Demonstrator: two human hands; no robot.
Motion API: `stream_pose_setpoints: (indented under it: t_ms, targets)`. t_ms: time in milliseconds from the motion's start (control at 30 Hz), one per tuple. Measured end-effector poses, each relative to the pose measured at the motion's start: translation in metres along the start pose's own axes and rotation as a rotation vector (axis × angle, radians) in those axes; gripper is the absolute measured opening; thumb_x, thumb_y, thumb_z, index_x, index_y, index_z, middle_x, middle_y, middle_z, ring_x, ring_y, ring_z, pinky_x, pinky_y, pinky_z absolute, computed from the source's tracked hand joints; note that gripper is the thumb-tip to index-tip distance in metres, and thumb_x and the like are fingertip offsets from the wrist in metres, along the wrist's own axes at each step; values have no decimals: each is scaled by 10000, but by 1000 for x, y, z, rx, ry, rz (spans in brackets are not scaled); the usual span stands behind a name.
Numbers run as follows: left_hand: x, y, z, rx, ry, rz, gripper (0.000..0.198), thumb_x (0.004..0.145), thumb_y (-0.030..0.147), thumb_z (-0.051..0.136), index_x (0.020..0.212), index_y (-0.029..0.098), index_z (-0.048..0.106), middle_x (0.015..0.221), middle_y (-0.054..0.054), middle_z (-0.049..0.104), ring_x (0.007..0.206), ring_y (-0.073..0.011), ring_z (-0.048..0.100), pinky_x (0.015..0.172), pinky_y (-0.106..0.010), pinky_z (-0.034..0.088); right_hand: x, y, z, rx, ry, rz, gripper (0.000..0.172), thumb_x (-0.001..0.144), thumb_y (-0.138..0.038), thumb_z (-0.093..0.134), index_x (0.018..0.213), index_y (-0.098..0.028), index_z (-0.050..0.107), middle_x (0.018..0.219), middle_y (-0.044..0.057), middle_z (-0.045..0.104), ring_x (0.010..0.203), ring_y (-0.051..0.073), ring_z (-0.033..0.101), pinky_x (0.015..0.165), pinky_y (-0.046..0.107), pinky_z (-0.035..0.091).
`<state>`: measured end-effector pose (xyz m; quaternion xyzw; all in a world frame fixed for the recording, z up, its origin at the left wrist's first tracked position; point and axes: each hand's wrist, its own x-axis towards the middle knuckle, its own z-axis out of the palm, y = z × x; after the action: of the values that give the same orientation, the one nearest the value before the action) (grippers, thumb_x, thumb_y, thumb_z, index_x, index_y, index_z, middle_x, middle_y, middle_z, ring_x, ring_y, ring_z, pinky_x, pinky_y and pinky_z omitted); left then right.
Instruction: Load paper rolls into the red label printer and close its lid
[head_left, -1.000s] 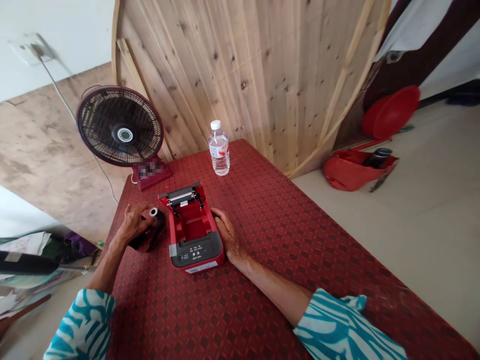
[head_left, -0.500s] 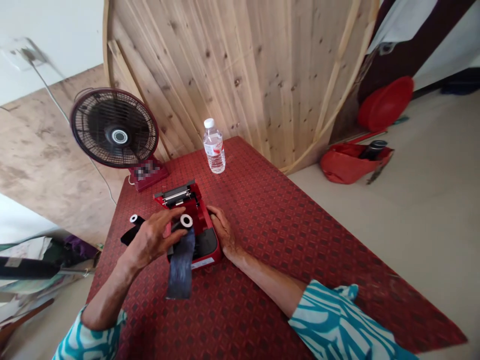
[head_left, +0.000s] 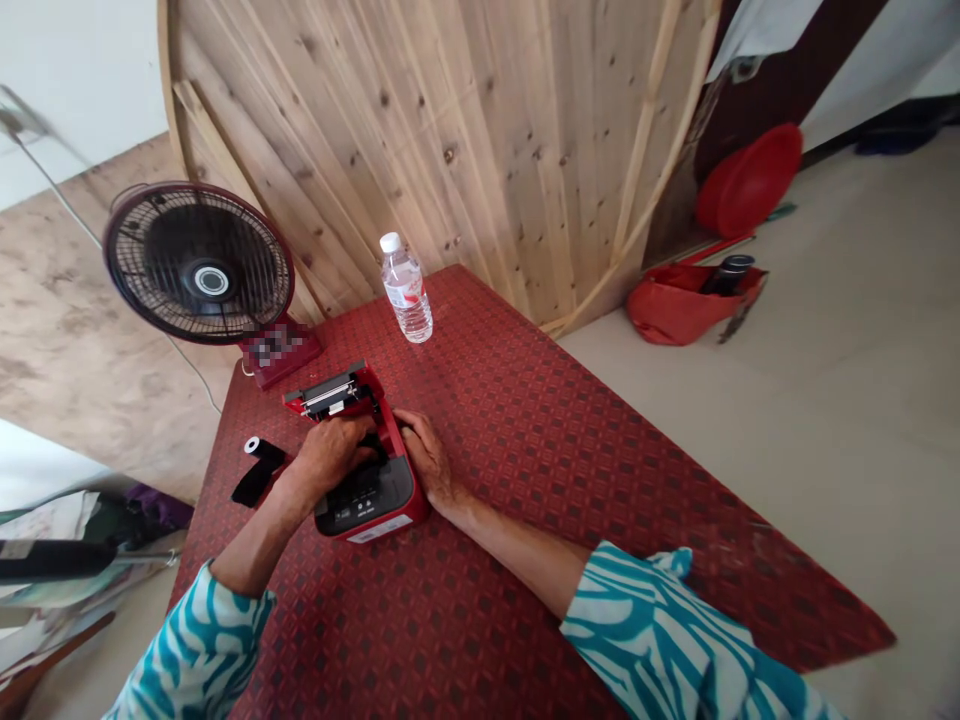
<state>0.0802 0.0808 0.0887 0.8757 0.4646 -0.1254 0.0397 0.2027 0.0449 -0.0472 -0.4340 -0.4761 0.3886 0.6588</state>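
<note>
A big round wood board point(head_left: 450, 150) leaned on the wall behind the red table point(head_left: 525, 480). A fan point(head_left: 199, 265) and a bottle point(head_left: 406, 290) stood at the table's far end. The red printer point(head_left: 360, 470) sat open near the middle. The left hand point(head_left: 334, 450) reached inside and hid what it held, so its grip could not be told. The right hand point(head_left: 427, 460) lay flat on the printer's side, fingers loose. A black roll point(head_left: 256, 465) lay just left.

Your left hand point(head_left: 334, 452) is reaching into the open red printer point(head_left: 360, 470) on the table point(head_left: 525, 400); your right hand point(head_left: 425, 457) is bracing its side; black ribbon roll point(head_left: 255, 468) is lying left.
</note>
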Motion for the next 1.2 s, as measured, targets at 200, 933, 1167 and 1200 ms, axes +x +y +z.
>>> stream_pose_setpoints:
  t_ms: [200,933,1167,1200]
  targets:
    - [-10,-21,5,-199,135,123,245,901,256,568,1119,233,677,1130,-67,727,1038,-255,684,890,-355,525,0,1,0,-10,-2,-4,363,927,-386,400,1193,-255,610,1234,61,617,1192,187,551,1086,370,394]
    - [-93,7,38,-226,760,393,132,903,134,591,987,200,668,965,-39,735,893,-161,680,920,-348,454,-1,3,-6,-29,-36,15,387,938,-464,398,1213,-278,597,1269,50,604,1221,197,530,1100,395,376]
    - [-102,12,62,-209,814,354,231,862,126,638,1087,181,646,1101,-108,674,1059,-241,613,926,-422,452,-5,-7,-7,-11,-40,83,389,922,-462,418,1209,-266,595,1285,57,592,1242,208,522,1119,415,362]
    - [-103,12,66,-198,835,340,257,855,130,647,1107,177,641,1137,-123,656,1100,-262,593,942,-447,448,-6,-8,-7,-4,-40,93,395,918,-472,423,1208,-266,595,1287,55,594,1243,209,522,1120,416,361]
